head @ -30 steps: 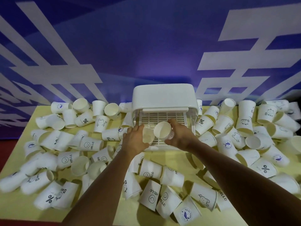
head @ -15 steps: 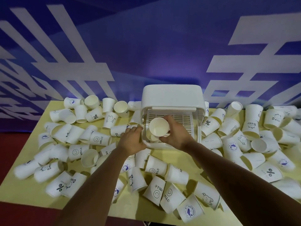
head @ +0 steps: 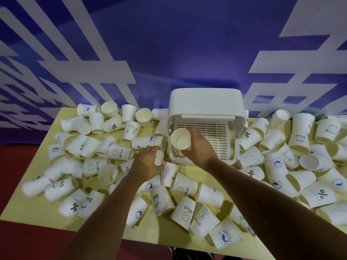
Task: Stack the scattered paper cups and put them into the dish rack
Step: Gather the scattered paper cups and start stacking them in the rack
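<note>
My right hand point(head: 201, 149) grips one paper cup point(head: 180, 138), its mouth towards the camera, at the front left corner of the single white dish rack point(head: 206, 102), whose lid stands raised over a slatted floor. Just left of the right hand, my left hand point(head: 148, 164) curls round a second cup point(head: 159, 157), close beside the rack's outer wall. Dozens of scattered cups point(head: 120, 152), too many for me to count exactly, lie on their sides on the yellow counter point(head: 163, 231) around both hands.
</note>
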